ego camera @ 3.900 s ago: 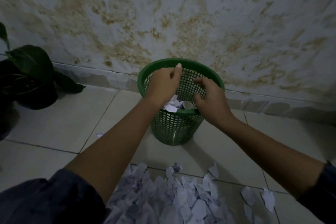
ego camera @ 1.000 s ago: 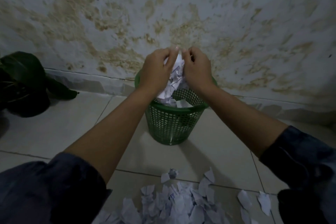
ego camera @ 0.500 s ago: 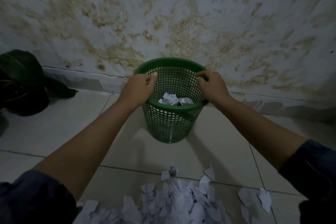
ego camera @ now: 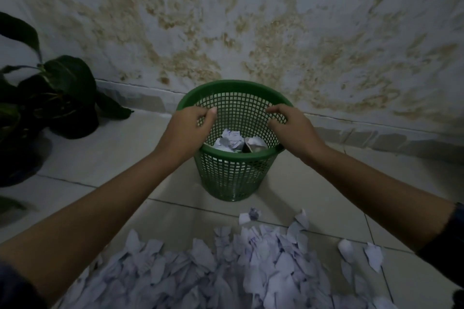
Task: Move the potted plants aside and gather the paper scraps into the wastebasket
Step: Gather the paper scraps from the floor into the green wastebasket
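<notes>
The green mesh wastebasket (ego camera: 231, 178) stands on the tiled floor against the wall, with crumpled paper scraps (ego camera: 229, 142) lying inside it. My left hand (ego camera: 187, 130) hovers over its left rim, fingers curled in against the thumb, with nothing visible in it. Over the right rim is my right hand (ego camera: 291, 130), fingers loosely spread and holding nothing. A big pile of torn paper scraps (ego camera: 226, 271) covers the floor close to me. A dark-leaved potted plant (ego camera: 62, 98) sits at the far left by the wall.
The stained wall (ego camera: 251, 20) rises right behind the basket. A few stray scraps (ego camera: 371, 256) lie on the tiles at the right. Another dark pot (ego camera: 20, 165) sits at the left edge, partly cut off.
A second ago both hands held a wad of scraps above the basket. The wad has dropped in, and my hands have parted and lowered to the rim.
</notes>
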The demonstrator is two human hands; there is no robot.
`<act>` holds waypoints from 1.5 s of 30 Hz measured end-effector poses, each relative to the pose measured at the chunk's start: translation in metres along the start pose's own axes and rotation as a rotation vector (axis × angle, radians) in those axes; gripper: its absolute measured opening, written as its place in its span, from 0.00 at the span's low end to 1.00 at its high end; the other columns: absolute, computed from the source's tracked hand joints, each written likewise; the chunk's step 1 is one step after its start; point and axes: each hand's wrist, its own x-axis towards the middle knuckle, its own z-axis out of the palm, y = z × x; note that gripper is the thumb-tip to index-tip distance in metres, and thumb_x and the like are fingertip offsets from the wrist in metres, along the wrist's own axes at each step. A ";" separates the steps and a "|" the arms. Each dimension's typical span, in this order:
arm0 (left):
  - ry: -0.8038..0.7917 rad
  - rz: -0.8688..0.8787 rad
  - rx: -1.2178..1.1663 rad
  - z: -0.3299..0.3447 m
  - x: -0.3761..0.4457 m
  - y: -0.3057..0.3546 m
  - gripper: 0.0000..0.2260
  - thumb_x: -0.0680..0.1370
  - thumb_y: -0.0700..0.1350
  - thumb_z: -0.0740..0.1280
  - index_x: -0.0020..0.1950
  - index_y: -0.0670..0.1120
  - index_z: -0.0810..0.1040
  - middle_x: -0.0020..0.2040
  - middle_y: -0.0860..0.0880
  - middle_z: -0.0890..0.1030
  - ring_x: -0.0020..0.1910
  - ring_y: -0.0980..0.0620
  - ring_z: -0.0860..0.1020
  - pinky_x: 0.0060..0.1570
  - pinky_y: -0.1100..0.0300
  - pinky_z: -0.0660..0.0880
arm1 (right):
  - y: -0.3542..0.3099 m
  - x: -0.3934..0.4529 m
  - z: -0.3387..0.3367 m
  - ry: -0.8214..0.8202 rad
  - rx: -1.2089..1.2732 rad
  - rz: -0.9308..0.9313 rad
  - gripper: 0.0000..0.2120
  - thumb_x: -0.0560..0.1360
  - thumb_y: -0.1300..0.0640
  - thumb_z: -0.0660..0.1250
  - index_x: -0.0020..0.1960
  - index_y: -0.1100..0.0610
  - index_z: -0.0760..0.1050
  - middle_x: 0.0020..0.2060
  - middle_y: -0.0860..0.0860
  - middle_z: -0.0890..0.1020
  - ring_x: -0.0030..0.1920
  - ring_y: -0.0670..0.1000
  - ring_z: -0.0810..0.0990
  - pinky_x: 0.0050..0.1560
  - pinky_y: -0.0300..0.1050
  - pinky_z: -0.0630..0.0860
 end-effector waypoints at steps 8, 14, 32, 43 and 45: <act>0.222 0.075 -0.175 0.015 -0.069 -0.013 0.25 0.81 0.50 0.53 0.76 0.45 0.51 0.77 0.47 0.52 0.76 0.53 0.50 0.74 0.60 0.50 | 0.040 -0.057 0.024 0.143 0.308 -0.255 0.25 0.79 0.50 0.54 0.76 0.50 0.54 0.74 0.47 0.59 0.74 0.43 0.57 0.73 0.43 0.58; 0.340 -0.477 -0.306 0.082 -0.142 -0.029 0.24 0.79 0.52 0.55 0.66 0.35 0.66 0.63 0.36 0.69 0.63 0.44 0.68 0.62 0.55 0.65 | 0.107 -0.103 0.049 0.029 0.228 -0.157 0.28 0.78 0.45 0.53 0.75 0.46 0.48 0.73 0.38 0.54 0.73 0.41 0.55 0.73 0.53 0.59; -0.508 -0.446 -0.401 0.124 -0.181 -0.052 0.19 0.83 0.50 0.50 0.63 0.43 0.76 0.64 0.45 0.76 0.65 0.51 0.71 0.71 0.54 0.59 | 0.138 -0.121 0.114 -0.328 0.197 -0.215 0.15 0.77 0.53 0.55 0.55 0.54 0.79 0.51 0.51 0.79 0.53 0.47 0.76 0.57 0.41 0.72; -0.663 -0.112 0.111 0.112 -0.196 -0.054 0.39 0.69 0.74 0.42 0.67 0.49 0.66 0.59 0.48 0.72 0.56 0.48 0.73 0.52 0.58 0.68 | 0.132 -0.148 0.125 -0.545 -0.347 -0.287 0.31 0.72 0.39 0.47 0.70 0.52 0.64 0.60 0.54 0.69 0.57 0.54 0.68 0.55 0.48 0.68; -0.709 -0.104 0.118 0.109 -0.195 -0.050 0.34 0.71 0.69 0.46 0.67 0.48 0.66 0.59 0.48 0.74 0.53 0.47 0.76 0.48 0.58 0.70 | 0.132 -0.154 0.128 -0.584 -0.286 -0.304 0.29 0.71 0.42 0.50 0.66 0.56 0.67 0.56 0.55 0.69 0.54 0.54 0.70 0.51 0.47 0.70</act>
